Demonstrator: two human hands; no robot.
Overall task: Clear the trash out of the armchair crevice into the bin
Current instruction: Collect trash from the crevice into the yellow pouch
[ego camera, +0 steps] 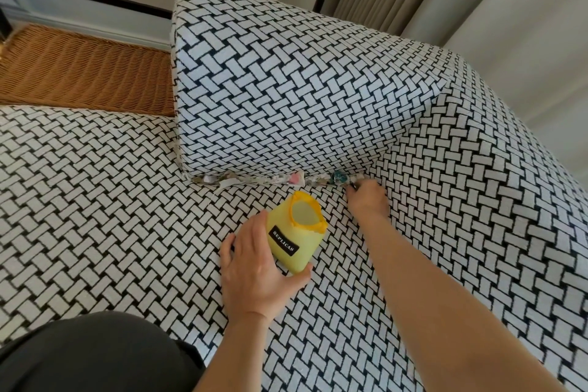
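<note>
The left hand [257, 270] grips a small yellow plastic bin [299, 232], tilted on the black-and-white woven armchair seat [111, 200]. Crumpled paper trash scraps [296, 177] line the crevice at the seat's far edge. The right hand [369, 197] touches the crevice's right end; I cannot tell whether it pinches anything.

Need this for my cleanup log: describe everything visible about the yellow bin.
The bin is a small, pale yellow, soft-looking tub with a darker orange-yellow rim and a black label reading REPLICAS. It lies tilted on the woven-patterned seat, open mouth facing the crevice, no trash visible inside. The left hand grips its base end.
</note>
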